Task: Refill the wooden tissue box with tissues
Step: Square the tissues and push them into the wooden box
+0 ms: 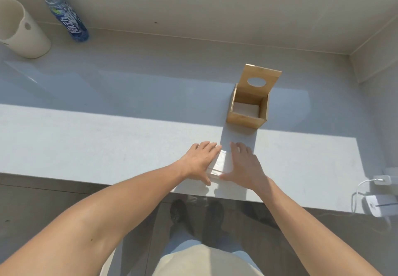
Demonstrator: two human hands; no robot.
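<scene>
Pressing in from both sides, the two hands flank a white pack of tissues [221,164] lying near the front edge of the pale counter [107,142]. Left hand [199,161] lies flat along the pack's left side, fingers stretched forward, thumb tucked back toward the near corner. Right hand [245,165] mirrors it on the other side, palm down, thumb reaching to the pack's front edge. Both hands are spread wide and flat against the pack, touching it, and whether they are actually squeezing it is hard to say from up here. The pack sits on the counter between them, only a strip of it showing.

Straight ahead, further back on the counter, stands the wooden tissue box [247,114], well apart from the hands. Its lid [261,81] is swung up and leans back, the oval slot in it plain to see. Inside, at the bottom, lies something white and flat.

Off at the far left a blue-labelled water bottle [64,14] stands against the wall, with a cream cylinder [23,32] just beside it. At the right edge, a white charger and cable [381,179].
</scene>
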